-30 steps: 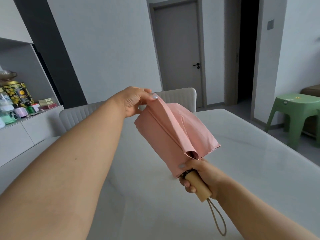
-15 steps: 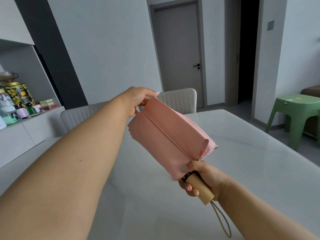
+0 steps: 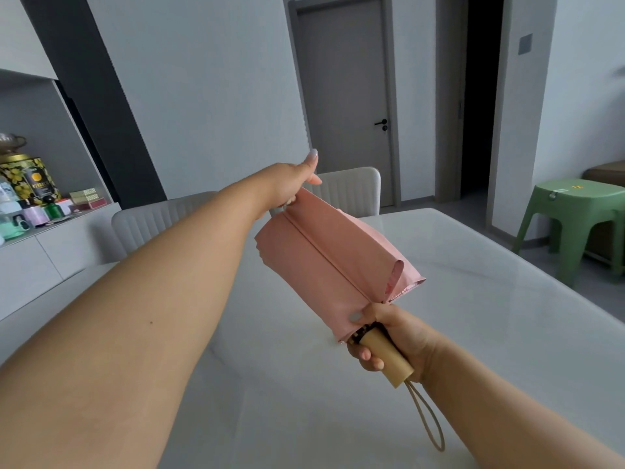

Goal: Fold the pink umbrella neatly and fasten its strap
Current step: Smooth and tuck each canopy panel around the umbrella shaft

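The collapsed pink umbrella [image 3: 324, 262] hangs in the air above the white table [image 3: 473, 333], its canopy loose in broad flat folds. My right hand [image 3: 389, 336] grips its pale wooden handle [image 3: 385, 357] at the lower end, thumb pressed on the fabric edge. A beige wrist loop [image 3: 427, 421] dangles from the handle. My left hand [image 3: 292, 184] pinches the far tip of the canopy and holds it stretched out. The strap [image 3: 394, 277] shows as a small pink tab sticking up near the canopy's open edge, hanging free.
Two pale upholstered chairs [image 3: 348, 189] stand behind the table. A sideboard [image 3: 40, 245] at the left carries tins and bottles. A green plastic stool [image 3: 575, 218] stands at the right, with a grey door [image 3: 345, 96] beyond.
The canopy has been turned about its shaft, so one long crease now faces up and the folds lie flatter. My left hand shifted its hold on the tip, one finger now raised.
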`<state>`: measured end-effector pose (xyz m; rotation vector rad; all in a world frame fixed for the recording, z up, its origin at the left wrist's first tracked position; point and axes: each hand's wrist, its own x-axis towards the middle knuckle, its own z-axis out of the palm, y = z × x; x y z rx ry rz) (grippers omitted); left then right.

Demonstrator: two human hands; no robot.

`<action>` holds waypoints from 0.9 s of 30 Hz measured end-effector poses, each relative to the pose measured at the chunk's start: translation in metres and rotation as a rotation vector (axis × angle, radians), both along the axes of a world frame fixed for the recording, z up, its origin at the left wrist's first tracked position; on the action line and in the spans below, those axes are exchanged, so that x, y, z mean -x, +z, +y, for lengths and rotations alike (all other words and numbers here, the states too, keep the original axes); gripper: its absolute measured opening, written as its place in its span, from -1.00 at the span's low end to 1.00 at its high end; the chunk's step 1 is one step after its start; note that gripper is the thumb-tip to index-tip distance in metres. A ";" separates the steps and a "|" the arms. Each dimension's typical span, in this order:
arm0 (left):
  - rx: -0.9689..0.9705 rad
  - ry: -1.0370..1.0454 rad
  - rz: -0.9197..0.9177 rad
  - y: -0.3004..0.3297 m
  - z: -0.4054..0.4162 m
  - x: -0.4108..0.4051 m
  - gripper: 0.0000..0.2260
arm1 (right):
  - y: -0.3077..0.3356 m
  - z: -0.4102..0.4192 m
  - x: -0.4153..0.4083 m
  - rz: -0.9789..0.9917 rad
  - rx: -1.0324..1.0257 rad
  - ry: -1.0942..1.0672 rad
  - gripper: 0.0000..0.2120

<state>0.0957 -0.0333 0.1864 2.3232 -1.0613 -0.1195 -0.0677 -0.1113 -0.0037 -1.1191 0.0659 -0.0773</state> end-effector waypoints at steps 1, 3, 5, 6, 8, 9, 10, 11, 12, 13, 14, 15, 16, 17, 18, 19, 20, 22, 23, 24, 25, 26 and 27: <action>-0.023 0.010 -0.016 0.000 -0.001 0.001 -0.37 | 0.000 0.001 0.000 0.003 0.002 -0.004 -0.64; -0.038 0.046 -0.033 -0.003 -0.005 -0.003 -0.36 | 0.002 0.001 0.000 0.011 0.001 -0.017 -0.73; 0.009 0.089 -0.005 -0.011 -0.006 -0.009 -0.36 | 0.001 0.000 0.000 0.022 -0.004 -0.030 -0.78; 0.050 0.115 0.016 -0.016 -0.005 -0.011 -0.38 | 0.000 -0.001 0.001 0.030 -0.007 -0.037 -0.78; 0.140 0.142 0.063 -0.029 -0.002 -0.017 -0.42 | -0.003 -0.003 0.002 0.045 -0.013 -0.053 -0.74; 0.197 0.147 0.096 -0.035 -0.002 -0.019 -0.44 | -0.004 -0.003 0.001 0.051 -0.015 -0.061 -0.72; 0.263 0.152 0.139 -0.039 -0.001 -0.021 -0.47 | -0.005 -0.003 0.001 0.056 -0.015 -0.073 -0.71; 0.333 0.155 0.183 -0.042 -0.002 -0.023 -0.50 | -0.005 -0.003 0.000 0.060 -0.015 -0.085 -0.69; 0.401 0.155 0.229 -0.044 -0.004 -0.023 -0.54 | -0.005 -0.004 -0.001 0.062 -0.015 -0.098 -0.68; 0.459 0.149 0.277 -0.047 -0.006 -0.022 -0.60 | -0.005 -0.005 -0.001 0.063 -0.017 -0.107 -0.67; 0.503 0.137 0.324 -0.050 -0.008 -0.020 -0.69 | -0.004 -0.006 -0.002 0.064 -0.018 -0.115 -0.66; 0.536 0.119 0.354 -0.054 -0.010 -0.017 -0.80 | -0.004 -0.006 -0.002 0.064 -0.020 -0.121 -0.66; 0.558 0.103 0.368 -0.058 -0.011 -0.015 -0.92 | -0.004 -0.006 -0.003 0.064 -0.022 -0.126 -0.66; 0.571 0.090 0.372 -0.063 -0.011 -0.014 -0.95 | -0.003 -0.006 -0.003 0.059 -0.028 -0.131 -0.65; 0.577 0.090 0.373 -0.067 -0.011 -0.015 -0.87 | -0.003 -0.006 -0.003 0.049 -0.034 -0.131 -0.63; 0.594 0.102 0.381 -0.070 -0.010 -0.017 -0.83 | -0.002 -0.006 -0.003 0.032 -0.042 -0.124 -0.58; 0.619 0.111 0.409 -0.071 -0.009 -0.018 -0.82 | -0.002 -0.006 -0.002 0.007 -0.049 -0.106 -0.49; 0.669 0.093 0.497 -0.072 -0.005 -0.019 -0.81 | 0.000 -0.007 -0.002 -0.050 -0.079 -0.056 -0.27; 0.693 0.084 0.530 -0.072 -0.004 -0.020 -0.78 | 0.000 -0.007 -0.002 -0.073 -0.115 -0.032 -0.20; 0.707 0.079 0.541 -0.073 -0.003 -0.020 -0.74 | 0.001 -0.007 -0.002 -0.083 -0.169 -0.015 -0.17; 0.714 0.075 0.541 -0.076 -0.003 -0.021 -0.69 | 0.001 -0.007 -0.002 -0.080 -0.229 -0.012 -0.16; 0.716 0.073 0.537 -0.079 -0.003 -0.021 -0.65 | 0.001 -0.007 -0.002 -0.070 -0.277 -0.019 -0.18; 0.717 0.068 0.526 -0.082 -0.003 -0.022 -0.62 | 0.001 -0.007 -0.001 -0.061 -0.304 -0.035 -0.20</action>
